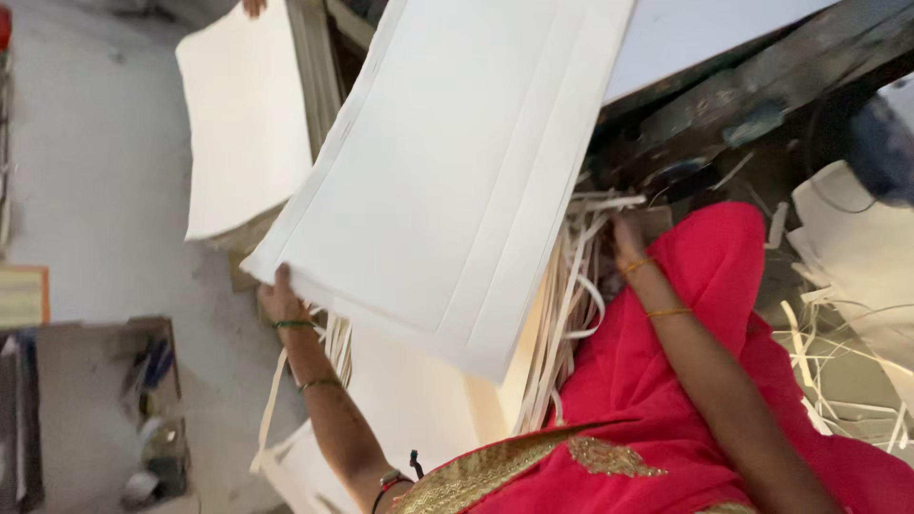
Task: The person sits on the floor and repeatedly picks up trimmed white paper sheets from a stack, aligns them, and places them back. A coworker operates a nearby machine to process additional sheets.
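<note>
A large white sheet of card (447, 162) with pressed crease lines is lifted and tilted in front of me. My left hand (279, 300) grips its lower left corner, thumb on top. My right hand (625, 240) reaches under the sheet's right edge, fingers hidden behind it, among loose cream paper strips (571, 286). I cannot tell whether that hand holds the sheet. Both wrists carry bangles. A stack of similar white sheets (400, 400) lies below the lifted one.
A second white sheet (243, 114) lies at the upper left, with another person's fingers (252, 8) on its top edge. A dark machine frame (762, 86) runs along the upper right. More paper trimmings (838, 362) lie at the right. A cluttered cardboard box (143, 409) sits on the grey floor at the lower left.
</note>
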